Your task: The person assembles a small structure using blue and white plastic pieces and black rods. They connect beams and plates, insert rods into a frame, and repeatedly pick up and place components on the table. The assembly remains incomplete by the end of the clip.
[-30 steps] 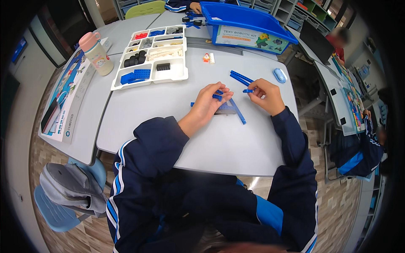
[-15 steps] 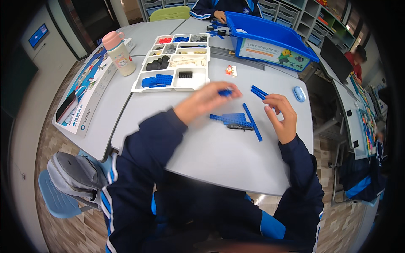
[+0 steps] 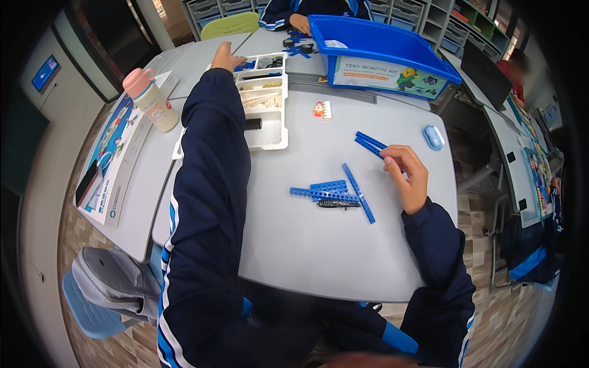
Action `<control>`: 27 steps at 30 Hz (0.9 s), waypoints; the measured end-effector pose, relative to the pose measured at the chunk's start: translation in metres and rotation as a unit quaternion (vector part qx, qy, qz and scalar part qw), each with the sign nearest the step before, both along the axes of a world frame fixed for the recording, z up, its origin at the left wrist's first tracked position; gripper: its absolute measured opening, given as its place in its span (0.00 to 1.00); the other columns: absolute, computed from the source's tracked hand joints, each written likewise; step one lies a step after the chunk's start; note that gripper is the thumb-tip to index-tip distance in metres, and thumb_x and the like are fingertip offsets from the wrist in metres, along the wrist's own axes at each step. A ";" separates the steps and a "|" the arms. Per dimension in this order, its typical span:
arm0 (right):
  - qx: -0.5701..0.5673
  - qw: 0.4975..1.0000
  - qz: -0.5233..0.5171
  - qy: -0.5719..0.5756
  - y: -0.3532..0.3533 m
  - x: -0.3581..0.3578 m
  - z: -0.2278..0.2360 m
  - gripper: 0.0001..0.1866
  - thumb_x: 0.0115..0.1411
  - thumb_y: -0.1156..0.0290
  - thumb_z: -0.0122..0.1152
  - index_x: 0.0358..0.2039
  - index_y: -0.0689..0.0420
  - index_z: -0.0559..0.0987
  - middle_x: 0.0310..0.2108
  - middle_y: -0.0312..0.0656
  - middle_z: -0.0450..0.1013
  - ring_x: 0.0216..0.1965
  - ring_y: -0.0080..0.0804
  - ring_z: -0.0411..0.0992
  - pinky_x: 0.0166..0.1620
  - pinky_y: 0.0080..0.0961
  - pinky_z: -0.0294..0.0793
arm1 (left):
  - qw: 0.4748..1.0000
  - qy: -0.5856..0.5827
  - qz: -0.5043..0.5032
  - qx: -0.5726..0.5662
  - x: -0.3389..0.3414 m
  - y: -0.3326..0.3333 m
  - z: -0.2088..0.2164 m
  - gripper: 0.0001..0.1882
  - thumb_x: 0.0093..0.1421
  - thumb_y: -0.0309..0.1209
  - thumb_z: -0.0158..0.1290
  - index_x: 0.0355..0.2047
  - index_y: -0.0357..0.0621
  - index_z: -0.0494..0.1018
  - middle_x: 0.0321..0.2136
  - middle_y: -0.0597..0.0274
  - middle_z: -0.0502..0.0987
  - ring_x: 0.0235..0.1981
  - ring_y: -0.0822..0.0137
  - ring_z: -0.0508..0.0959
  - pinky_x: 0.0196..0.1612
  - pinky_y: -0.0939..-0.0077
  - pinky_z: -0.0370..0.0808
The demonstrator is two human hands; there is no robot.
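My left hand [image 3: 227,57] is stretched over the far left end of the white sorting tray [image 3: 277,140], its fingers apart and nothing visible in them. Beneath my left sleeve much of the tray's left side is hidden. My right hand [image 3: 410,178] pinches the near end of a pair of blue perforated building beams [image 3: 369,142], which point away to the far left. Between my arms lies a small pile of blue beams and a blue plate [image 3: 328,186], with a black pen-like tool [image 3: 337,204] beside it. A longer blue beam [image 3: 359,193] lies slanted just right of the pile.
A blue plastic bin [image 3: 380,55] stands at the table's far side, near another person's hand [image 3: 300,23]. A pink-lidded bottle [image 3: 153,105] and a flat box [image 3: 119,178] sit left. A small blue case [image 3: 433,137] lies right; a red-and-white figure [image 3: 318,109] lies beyond the beams.
My left hand has moved from above the beams to the tray's far left end; the blue piece it held no longer shows. My right hand keeps its hold. The view has shifted slightly.
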State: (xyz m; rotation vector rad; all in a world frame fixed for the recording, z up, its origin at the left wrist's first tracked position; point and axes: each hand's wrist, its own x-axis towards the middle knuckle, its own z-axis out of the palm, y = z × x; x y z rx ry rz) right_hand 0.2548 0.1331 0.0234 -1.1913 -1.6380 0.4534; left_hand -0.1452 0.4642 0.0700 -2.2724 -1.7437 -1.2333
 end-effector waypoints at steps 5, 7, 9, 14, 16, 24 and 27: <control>-0.004 1.000 0.011 -0.023 -0.001 -0.002 -0.002 0.05 0.62 0.75 0.58 0.37 0.61 0.80 0.39 0.39 0.75 0.29 0.23 0.69 0.34 0.18 0.69 | 0.988 -0.094 -0.023 -0.122 0.003 -0.001 0.003 0.42 0.49 0.27 0.65 0.59 0.18 0.57 0.30 0.38 0.80 0.27 0.56 0.84 0.34 0.71 0.79; 0.001 0.999 0.016 -0.036 -0.001 -0.004 -0.003 0.05 0.62 0.76 0.59 0.36 0.61 0.80 0.39 0.39 0.75 0.29 0.23 0.69 0.33 0.19 0.69 | 0.987 -0.100 -0.040 -0.117 0.000 -0.007 0.003 0.41 0.52 0.27 0.63 0.60 0.18 0.55 0.32 0.37 0.79 0.32 0.56 0.83 0.38 0.70 0.79; 0.014 0.999 0.018 -0.044 -0.001 -0.006 -0.003 0.05 0.61 0.76 0.59 0.36 0.61 0.80 0.38 0.39 0.75 0.29 0.23 0.70 0.33 0.19 0.69 | 0.989 -0.089 -0.063 -0.097 0.003 -0.016 0.005 0.39 0.57 0.27 0.59 0.62 0.18 0.52 0.41 0.30 0.76 0.43 0.53 0.82 0.45 0.69 0.79; -0.025 0.998 0.009 -0.050 -0.004 -0.006 0.000 0.06 0.60 0.73 0.61 0.36 0.61 0.80 0.33 0.40 0.76 0.29 0.24 0.71 0.32 0.19 0.70 | 0.734 -0.639 -0.144 -0.179 0.048 -0.066 0.015 0.27 0.70 0.30 0.41 0.64 0.28 0.50 0.65 0.41 0.53 0.65 0.43 0.58 0.66 0.57 0.63; -0.073 0.995 0.008 -0.071 -0.008 -0.006 0.004 0.07 0.59 0.71 0.63 0.35 0.61 0.81 0.31 0.40 0.76 0.29 0.24 0.72 0.31 0.19 0.69 | 0.676 -0.679 -0.200 -0.203 0.065 -0.112 0.011 0.24 0.70 0.32 0.41 0.62 0.33 0.57 0.62 0.45 0.61 0.62 0.48 0.64 0.65 0.58 0.65; -0.103 0.967 0.059 -0.227 -0.025 -0.019 0.005 0.11 0.53 0.66 0.68 0.29 0.60 0.79 0.26 0.41 0.74 0.25 0.30 0.72 0.31 0.25 0.73 | 0.860 0.034 -0.459 -0.221 0.125 -0.298 -0.024 0.20 0.60 0.41 0.58 0.48 0.42 0.73 0.46 0.59 0.74 0.51 0.59 0.71 0.56 0.69 0.68; -0.104 0.969 0.054 -0.218 -0.023 -0.013 -0.001 0.09 0.53 0.69 0.66 0.29 0.61 0.78 0.27 0.43 0.74 0.26 0.33 0.73 0.33 0.28 0.74 | 0.874 0.103 -0.450 -0.150 0.135 -0.318 -0.033 0.23 0.55 0.41 0.62 0.46 0.42 0.73 0.44 0.58 0.73 0.51 0.57 0.68 0.54 0.67 0.68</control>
